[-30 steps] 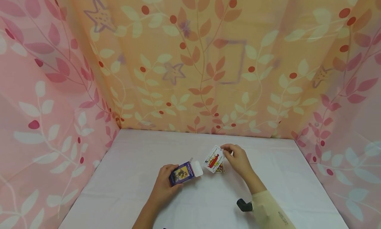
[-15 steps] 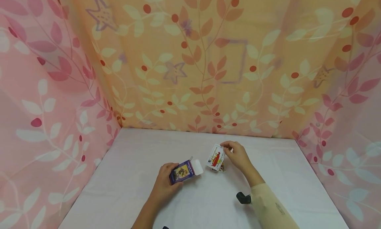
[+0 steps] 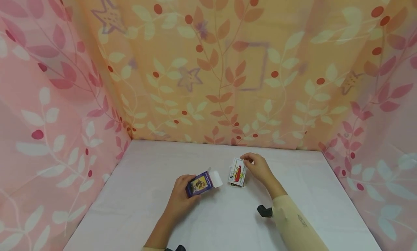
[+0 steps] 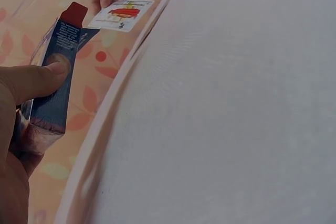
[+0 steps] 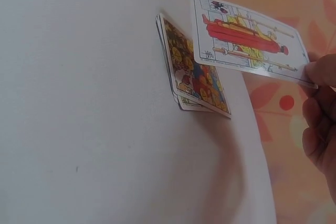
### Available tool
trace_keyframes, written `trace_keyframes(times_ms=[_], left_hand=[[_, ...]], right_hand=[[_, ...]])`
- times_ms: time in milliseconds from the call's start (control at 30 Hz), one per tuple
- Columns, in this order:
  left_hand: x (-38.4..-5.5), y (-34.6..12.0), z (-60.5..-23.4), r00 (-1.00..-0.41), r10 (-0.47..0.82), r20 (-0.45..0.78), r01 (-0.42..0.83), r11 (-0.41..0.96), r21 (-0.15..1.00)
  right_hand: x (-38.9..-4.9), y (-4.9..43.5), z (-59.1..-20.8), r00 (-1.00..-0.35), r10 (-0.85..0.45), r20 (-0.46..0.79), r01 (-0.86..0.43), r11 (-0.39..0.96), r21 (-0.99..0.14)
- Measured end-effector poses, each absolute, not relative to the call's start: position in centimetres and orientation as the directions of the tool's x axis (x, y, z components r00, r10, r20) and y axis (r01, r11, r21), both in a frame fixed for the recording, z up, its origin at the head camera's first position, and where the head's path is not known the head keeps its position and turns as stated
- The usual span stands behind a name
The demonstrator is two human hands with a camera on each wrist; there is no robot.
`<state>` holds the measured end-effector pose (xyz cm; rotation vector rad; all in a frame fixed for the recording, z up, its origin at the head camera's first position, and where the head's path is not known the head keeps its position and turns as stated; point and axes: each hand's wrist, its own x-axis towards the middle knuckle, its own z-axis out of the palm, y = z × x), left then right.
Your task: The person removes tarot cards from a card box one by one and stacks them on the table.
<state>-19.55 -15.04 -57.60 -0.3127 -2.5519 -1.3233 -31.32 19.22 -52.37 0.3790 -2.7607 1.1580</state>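
My left hand [image 3: 183, 193] grips a dark blue card box [image 3: 200, 184], its white end flap [image 3: 215, 179] standing open toward the right. In the left wrist view the thumb presses on the side of the box [image 4: 52, 90]. Between thumb and fingertips my right hand [image 3: 258, 168] pinches one edge of a tarot card [image 3: 237, 172] showing a red-robed figure and staffs. Beneath that card, a small stack of cards [image 5: 191, 69] lies on the white cloth, its top card colourful with yellow discs. The right wrist view shows the held card above the stack, partly overlapping it.
White cloth [image 3: 146, 171] covers the table. A patterned orange curtain [image 3: 208, 80] rises behind its far edge, and pink curtains [image 3: 42, 135] stand at both sides. A black camera piece [image 3: 264, 210] sticks out from the right wrist.
The pinched card has swung more upright and shifted slightly right, over the stack. My left hand keeps hold of the box, which has risen a little in view.
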Motion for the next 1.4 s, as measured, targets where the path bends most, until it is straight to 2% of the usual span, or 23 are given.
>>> trace_keyframes(times_ms=[333, 600, 1100, 1400], left_hand=[[-21.0, -14.1, -57.4, -0.925, 0.119, 0.361, 0.363, 0.556, 0.748], [-21.0, -14.3, -57.5, -0.931, 0.084, 0.354, 0.34, 0.548, 0.764], [-20.7, -14.6, -58.1, -0.936, 0.071, 0.344, 0.331, 0.508, 0.795], [-20.3, -14.7, -58.2, -0.941, 0.071, 0.331, 0.322, 0.487, 0.812]], right_hand=[[-32.6, 19.4, -53.3, -0.955, -0.219, 0.202, -0.297, 0.662, -0.688], [-33.1, 18.9, -53.7, -0.972, -0.199, 0.126, -0.227, 0.653, -0.723], [-34.3, 19.0, -55.0, -0.963, -0.226, 0.146, -0.261, 0.657, -0.708], [-34.6, 19.1, -56.5, -0.973, -0.211, 0.093, -0.213, 0.665, -0.716]])
